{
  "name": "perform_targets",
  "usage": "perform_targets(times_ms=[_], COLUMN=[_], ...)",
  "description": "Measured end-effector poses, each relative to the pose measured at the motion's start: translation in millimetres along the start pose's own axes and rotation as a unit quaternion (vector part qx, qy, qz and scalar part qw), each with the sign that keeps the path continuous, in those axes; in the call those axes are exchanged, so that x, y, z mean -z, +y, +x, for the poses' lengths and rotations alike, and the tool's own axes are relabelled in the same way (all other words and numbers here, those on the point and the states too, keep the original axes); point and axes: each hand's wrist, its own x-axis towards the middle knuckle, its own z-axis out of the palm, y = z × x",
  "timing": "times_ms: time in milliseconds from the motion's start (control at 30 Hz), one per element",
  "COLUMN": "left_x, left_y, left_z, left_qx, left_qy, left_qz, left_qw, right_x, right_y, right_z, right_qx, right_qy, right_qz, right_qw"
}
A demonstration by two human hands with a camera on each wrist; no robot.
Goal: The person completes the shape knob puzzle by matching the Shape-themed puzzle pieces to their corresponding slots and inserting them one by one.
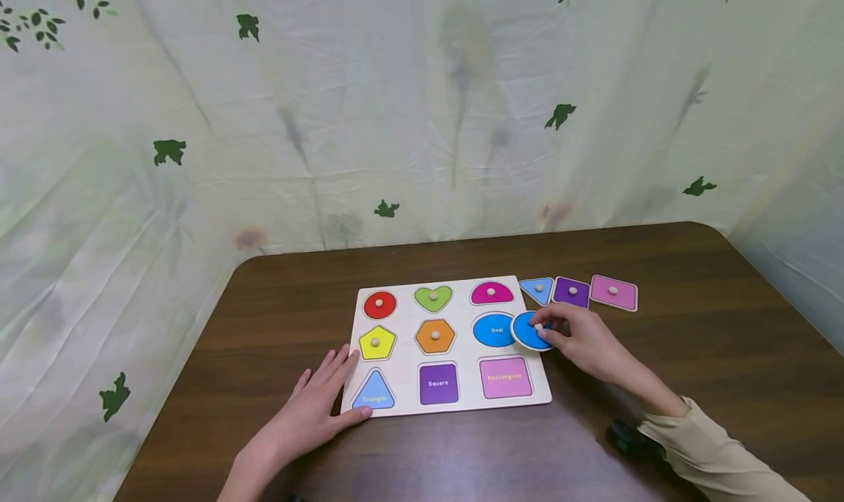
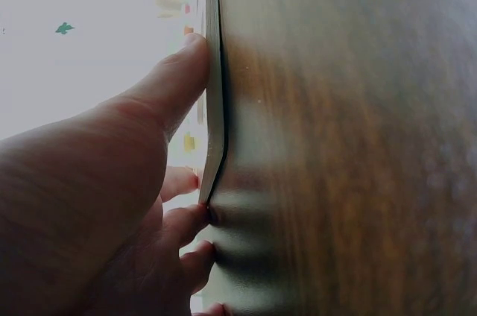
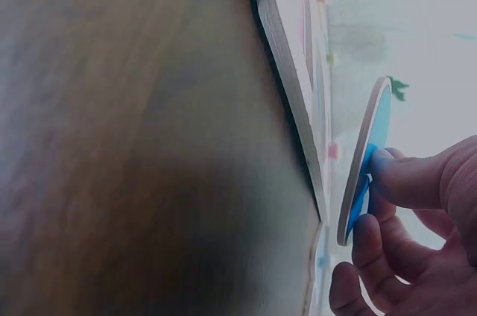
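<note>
A white shape puzzle board (image 1: 405, 348) lies on the brown table. My right hand (image 1: 589, 341) pinches the knob of a blue oval puzzle piece (image 1: 530, 333), which overlaps the board's right edge beside the printed Oval slot (image 1: 492, 330). In the right wrist view that piece (image 3: 365, 159) is tilted and raised off the board. With spread fingers, my left hand (image 1: 315, 403) rests at the board's lower left corner, its thumb on the edge near the Triangle slot (image 1: 374, 392). Square (image 1: 438, 382) and Rectangular (image 1: 505, 377) slots show their printed bottoms.
Off the board's upper right lie a light blue triangle piece (image 1: 537, 289), a purple square piece (image 1: 571, 292) and a pink rectangle piece (image 1: 615, 293). Several knobbed pieces sit in the board, among them a red circle (image 1: 379, 305) and an orange hexagon (image 1: 435, 337). A patterned curtain (image 1: 422, 121) hangs behind.
</note>
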Motion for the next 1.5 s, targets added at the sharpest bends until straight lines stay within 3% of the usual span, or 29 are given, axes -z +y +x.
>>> perform_targets(times_ms=[567,1267,1500], left_x=[-1.0,-2.1,-1.6], left_y=[-0.5,-1.9,-0.9], left_z=[-1.0,-1.8,-2.9], left_qx=[-0.003,-0.007,-0.012], left_qy=[0.002,0.009,0.011], left_qz=[0.001,0.005,0.004], left_qw=[1.0,0.9999,0.9999], right_x=[-13.5,-34.2,-37.7], right_y=[-8.1,-19.8,-22.0], right_z=[23.6,45.9,47.4], right_qx=[-0.004,0.007,-0.016], right_qy=[-0.042,-0.074,-0.085], right_qz=[0.011,-0.046,-0.058], right_qw=[0.999,0.996,0.995])
